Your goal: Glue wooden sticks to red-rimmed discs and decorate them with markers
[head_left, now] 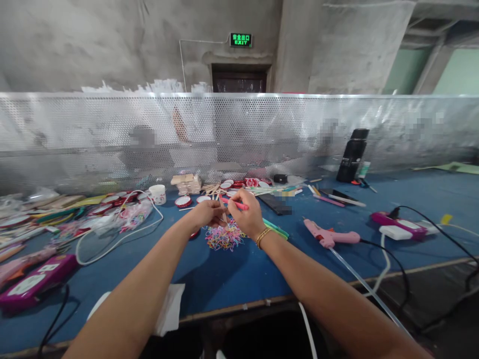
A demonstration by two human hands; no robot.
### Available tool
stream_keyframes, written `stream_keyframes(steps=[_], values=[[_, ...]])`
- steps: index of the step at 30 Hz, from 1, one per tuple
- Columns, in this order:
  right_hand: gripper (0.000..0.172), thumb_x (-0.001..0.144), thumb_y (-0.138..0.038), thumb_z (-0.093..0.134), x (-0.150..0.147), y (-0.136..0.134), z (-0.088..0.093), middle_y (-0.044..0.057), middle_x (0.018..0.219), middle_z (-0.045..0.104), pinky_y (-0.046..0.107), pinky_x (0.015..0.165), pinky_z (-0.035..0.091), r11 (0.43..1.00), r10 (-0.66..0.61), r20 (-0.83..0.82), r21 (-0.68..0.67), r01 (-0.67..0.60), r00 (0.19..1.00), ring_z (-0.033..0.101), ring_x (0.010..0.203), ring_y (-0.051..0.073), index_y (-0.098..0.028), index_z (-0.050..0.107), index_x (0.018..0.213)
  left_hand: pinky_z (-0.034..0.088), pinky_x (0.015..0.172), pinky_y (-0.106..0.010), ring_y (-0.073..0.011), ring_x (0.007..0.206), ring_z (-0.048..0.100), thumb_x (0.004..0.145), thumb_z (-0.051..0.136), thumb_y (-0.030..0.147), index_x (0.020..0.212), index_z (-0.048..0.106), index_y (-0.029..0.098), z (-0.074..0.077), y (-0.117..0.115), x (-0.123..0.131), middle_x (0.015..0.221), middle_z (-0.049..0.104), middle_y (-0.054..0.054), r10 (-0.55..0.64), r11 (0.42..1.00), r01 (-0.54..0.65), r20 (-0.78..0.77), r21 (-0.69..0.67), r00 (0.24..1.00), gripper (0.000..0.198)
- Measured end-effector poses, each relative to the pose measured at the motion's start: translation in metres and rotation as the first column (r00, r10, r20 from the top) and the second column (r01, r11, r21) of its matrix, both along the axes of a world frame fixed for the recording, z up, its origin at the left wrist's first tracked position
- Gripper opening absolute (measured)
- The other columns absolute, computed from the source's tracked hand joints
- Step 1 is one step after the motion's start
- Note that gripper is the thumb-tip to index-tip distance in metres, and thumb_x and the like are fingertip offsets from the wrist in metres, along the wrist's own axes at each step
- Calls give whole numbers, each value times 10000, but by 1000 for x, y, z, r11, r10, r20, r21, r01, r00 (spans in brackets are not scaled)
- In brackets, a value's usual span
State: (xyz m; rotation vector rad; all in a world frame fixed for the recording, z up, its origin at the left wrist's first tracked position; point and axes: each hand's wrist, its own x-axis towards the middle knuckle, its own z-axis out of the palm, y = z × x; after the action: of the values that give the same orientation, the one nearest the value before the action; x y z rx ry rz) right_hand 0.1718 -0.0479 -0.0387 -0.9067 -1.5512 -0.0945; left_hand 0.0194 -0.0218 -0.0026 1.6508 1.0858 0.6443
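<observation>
My left hand is closed, pinching a light wooden craft stick that stands nearly upright between the fingertips. In my right hand a pinkish-red marker pen is gripped, its tip end close to the stick; whether it touches cannot be made out. Just below both hands lies a loose pile of multicoloured small rubber bands on the blue table. Green strips stick out beside my right wrist.
Pink glue gun with cord lies right, near a purple power strip. A black bottle stands behind. Left are a white cup, a white cable and another purple strip. Stacked wooden sticks sit behind.
</observation>
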Motion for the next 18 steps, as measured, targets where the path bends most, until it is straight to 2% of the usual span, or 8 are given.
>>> stream_keyframes(steps=[9,18], values=[[106,798,-188,522,3,0,2,-8,684,566,295,687,378,999,-51,-17,-6,51,999,505,693,163,-218,486,703,463,580,-241,-164,649,683,626,770,498,797,600,154,-3,4,-3,785,721,-83,-14,1000,14,21,9,1000,420],[105,803,-193,527,1,0,2,-2,705,575,296,704,390,1000,-2,-12,1,2,1000,522,724,166,-216,495,706,398,535,-223,-160,633,676,647,751,499,809,650,138,-5,6,-3,793,726,-98,-12,999,13,-21,43,1000,408]])
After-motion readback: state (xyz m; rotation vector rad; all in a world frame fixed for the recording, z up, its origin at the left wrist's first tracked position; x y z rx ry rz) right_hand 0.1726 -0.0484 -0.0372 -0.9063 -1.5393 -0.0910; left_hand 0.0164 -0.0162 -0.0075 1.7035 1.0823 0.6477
